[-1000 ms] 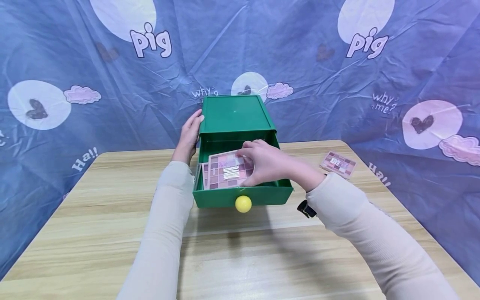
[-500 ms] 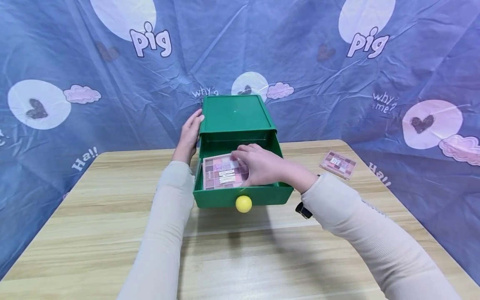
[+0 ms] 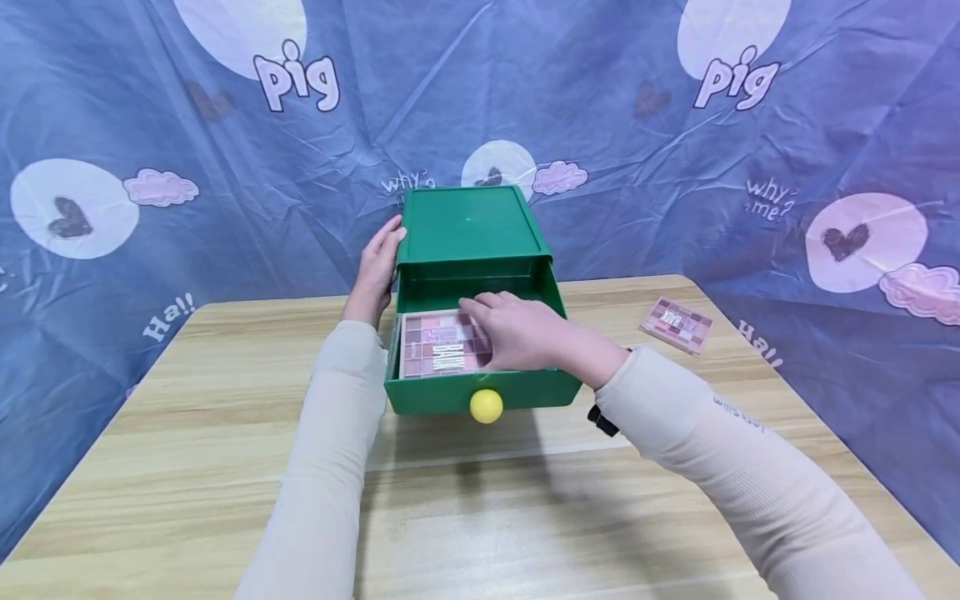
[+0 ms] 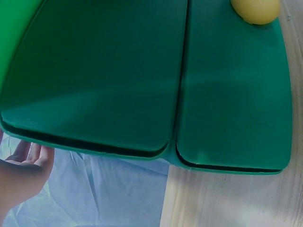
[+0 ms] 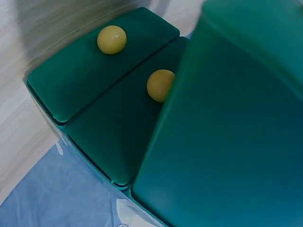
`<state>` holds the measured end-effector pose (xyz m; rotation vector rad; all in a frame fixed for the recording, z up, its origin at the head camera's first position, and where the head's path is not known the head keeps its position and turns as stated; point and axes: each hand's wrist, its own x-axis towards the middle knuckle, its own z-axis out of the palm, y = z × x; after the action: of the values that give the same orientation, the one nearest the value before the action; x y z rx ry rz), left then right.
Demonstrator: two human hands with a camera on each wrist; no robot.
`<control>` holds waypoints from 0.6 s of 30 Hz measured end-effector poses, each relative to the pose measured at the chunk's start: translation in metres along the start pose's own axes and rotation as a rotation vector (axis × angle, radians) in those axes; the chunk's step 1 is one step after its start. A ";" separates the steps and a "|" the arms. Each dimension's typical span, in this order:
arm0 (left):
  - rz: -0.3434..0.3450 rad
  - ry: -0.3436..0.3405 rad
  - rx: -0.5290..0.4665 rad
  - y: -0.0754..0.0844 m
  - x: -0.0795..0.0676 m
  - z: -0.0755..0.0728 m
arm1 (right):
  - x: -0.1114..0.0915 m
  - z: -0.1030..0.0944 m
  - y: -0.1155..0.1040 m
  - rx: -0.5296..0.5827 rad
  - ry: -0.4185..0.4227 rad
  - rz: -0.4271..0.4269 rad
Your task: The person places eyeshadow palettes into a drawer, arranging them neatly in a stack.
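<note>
Looking into the pulled-out drawer [image 3: 431,398], I have the pink palette [image 3: 438,343] lying in its front left part, printed face up, just behind the front wall. I judge it down in place or nearly so, though the right hand [image 3: 525,335] is not yet off it; whether another lies beneath, I can't tell. What I count as left: the hand has this one to release, a second palette [image 3: 677,325] lies outside on the table [image 3: 225,467], well apart to the right, and the drawer stands out of the green cabinet [image 3: 468,223]. My right wrist view shows the lower drawers flush, each with its knob, the bottom one [image 5: 111,39] and the middle one [image 5: 161,85].

The right hand comes in over the drawer's right wall, back upward, gripping the palette with the thumb at its near edge and fingers at its far edge. The left hand [image 3: 377,265] is well apart from it, reaching forward along the cabinet's left side, fingers fairly straight and touching that side, clamped on nothing that I can see. Behind everything hangs a blue printed backdrop [image 3: 615,217].
</note>
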<state>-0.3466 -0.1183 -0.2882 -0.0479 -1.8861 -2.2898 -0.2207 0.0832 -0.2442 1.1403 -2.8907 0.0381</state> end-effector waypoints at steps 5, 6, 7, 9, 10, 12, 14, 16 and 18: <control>0.000 0.003 0.004 0.000 -0.001 0.000 | -0.003 -0.005 0.003 0.024 0.012 0.001; 0.000 0.004 0.004 0.000 -0.001 0.000 | -0.004 -0.007 0.003 0.031 0.019 0.002; 0.000 0.004 0.006 0.000 -0.001 0.000 | -0.005 -0.008 0.004 0.039 0.026 0.003; -0.001 0.002 0.011 0.000 -0.002 0.000 | -0.007 -0.012 0.007 0.066 0.035 0.009; -0.001 0.000 0.012 0.000 -0.002 0.000 | -0.009 -0.014 0.008 0.082 0.038 0.011; -0.002 -0.002 0.012 0.000 -0.003 0.000 | -0.011 -0.017 0.012 0.120 0.036 0.012; -0.002 -0.005 0.007 0.000 -0.004 0.001 | -0.014 -0.020 0.015 0.153 0.030 0.011; -0.004 -0.005 0.008 0.001 -0.006 0.002 | -0.016 -0.023 0.019 0.178 0.031 0.006; -0.004 -0.001 0.001 0.001 -0.007 0.003 | -0.018 -0.025 0.023 0.193 0.039 0.002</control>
<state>-0.3401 -0.1151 -0.2878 -0.0458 -1.8894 -2.2918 -0.2225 0.1128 -0.2201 1.1488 -2.9051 0.3421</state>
